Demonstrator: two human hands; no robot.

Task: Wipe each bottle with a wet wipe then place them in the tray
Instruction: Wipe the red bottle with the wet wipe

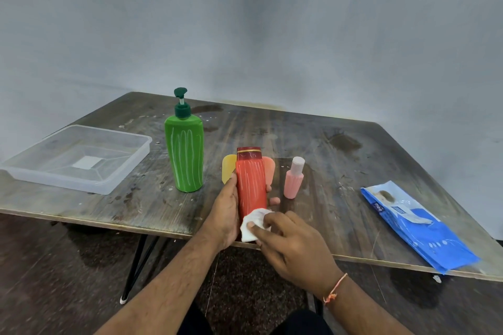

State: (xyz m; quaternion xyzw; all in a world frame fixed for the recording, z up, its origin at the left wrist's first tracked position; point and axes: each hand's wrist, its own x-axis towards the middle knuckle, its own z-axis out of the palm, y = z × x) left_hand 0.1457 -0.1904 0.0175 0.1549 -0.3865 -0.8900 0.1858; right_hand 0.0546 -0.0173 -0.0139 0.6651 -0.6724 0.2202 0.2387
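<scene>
1. Red bottle point(251, 185): near counter point(326, 171) front edge, gripped by left hand point(226, 212).
2. Wet wipe point(254, 224): pinched by right hand point(294, 247), on bottle base.
3. Tray point(79, 158): 10 o'clock of bottle, well apart.

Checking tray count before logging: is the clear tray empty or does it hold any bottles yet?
Empty. The clear tray at the table's left shows only its bare floor; the green pump bottle stands outside it on the table.

Bare forearms, no sleeves; thin orange thread band point(335, 289) knotted on right wrist, dark trousers point(302, 322) at frame bottom.
</scene>
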